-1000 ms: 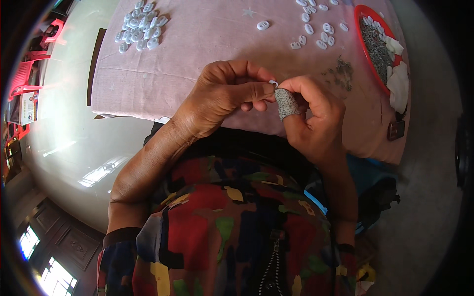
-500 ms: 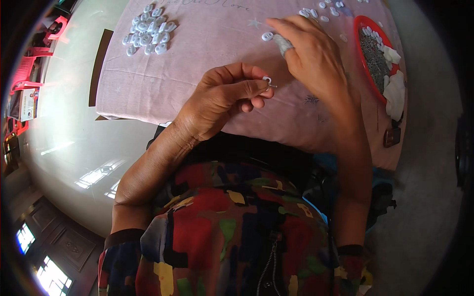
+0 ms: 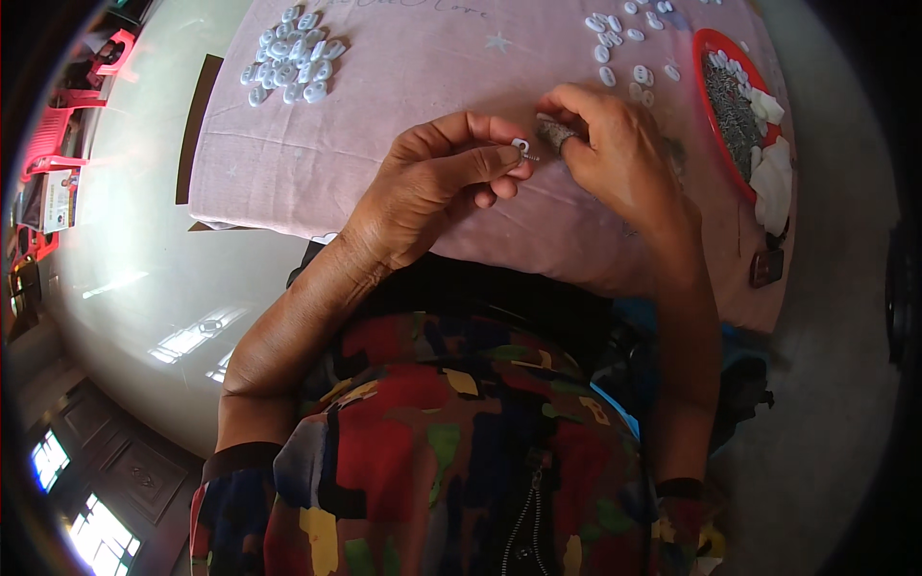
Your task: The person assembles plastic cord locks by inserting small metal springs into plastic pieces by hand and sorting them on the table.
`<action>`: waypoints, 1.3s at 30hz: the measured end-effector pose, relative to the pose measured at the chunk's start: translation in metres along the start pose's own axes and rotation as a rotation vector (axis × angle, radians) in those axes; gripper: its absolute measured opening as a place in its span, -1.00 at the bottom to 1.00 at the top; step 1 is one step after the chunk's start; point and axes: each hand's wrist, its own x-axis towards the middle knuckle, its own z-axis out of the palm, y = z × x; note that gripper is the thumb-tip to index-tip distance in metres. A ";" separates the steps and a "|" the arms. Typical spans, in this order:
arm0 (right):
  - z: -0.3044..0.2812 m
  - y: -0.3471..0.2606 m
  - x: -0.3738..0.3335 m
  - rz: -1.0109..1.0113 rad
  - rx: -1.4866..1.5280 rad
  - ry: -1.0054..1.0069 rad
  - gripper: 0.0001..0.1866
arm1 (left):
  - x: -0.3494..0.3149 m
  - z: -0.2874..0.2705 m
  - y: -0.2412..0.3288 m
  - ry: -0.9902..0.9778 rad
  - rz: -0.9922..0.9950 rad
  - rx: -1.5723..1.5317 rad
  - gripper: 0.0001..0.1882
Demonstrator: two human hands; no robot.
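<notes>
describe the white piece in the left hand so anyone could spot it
Start at the pink cloth, then the left hand over its near side. Pinched in its fingers is a small white piece. Unlike the white pieces heaped farther left, it is held, with a screw-like metal bit poking out beside it.

Table (image 3: 413, 86) middle: open lane
Left side: white pile (image 3: 288, 60) — near corner free
Right edge: red basin (image 3: 713, 112) blocks

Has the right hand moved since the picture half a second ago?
Yes: judged against the star on the cloth, the right hand has drawn back from it, downward in the view and closer to the left hand.
</notes>
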 end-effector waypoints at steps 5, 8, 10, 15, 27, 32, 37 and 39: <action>0.000 0.001 -0.014 0.015 0.055 0.097 -0.79 | -0.002 0.002 -0.001 0.018 0.016 0.000 -0.84; -0.001 -0.009 -0.028 0.225 0.484 0.174 -0.81 | -0.004 0.006 -0.004 0.046 0.052 0.018 -0.86; -0.012 -0.019 -0.034 0.349 0.632 0.108 -0.80 | -0.005 0.008 -0.004 0.071 0.068 0.054 -0.87; -0.017 -0.031 -0.050 0.605 0.895 -0.006 -0.81 | -0.008 0.014 0.000 0.081 0.077 0.119 -0.88; -0.015 -0.038 -0.058 0.624 0.920 0.047 -0.78 | -0.009 0.021 -0.002 0.051 0.160 0.293 -0.87; -0.013 -0.041 -0.059 0.601 0.910 0.064 -0.79 | -0.006 0.018 -0.006 0.030 0.161 0.231 -0.86; -0.011 -0.040 -0.059 0.576 0.928 0.076 -0.80 | -0.006 0.017 -0.007 0.047 0.165 0.241 -0.86; -0.011 -0.041 -0.058 0.542 0.946 0.093 -0.80 | -0.006 0.017 -0.004 0.040 0.149 0.270 -0.86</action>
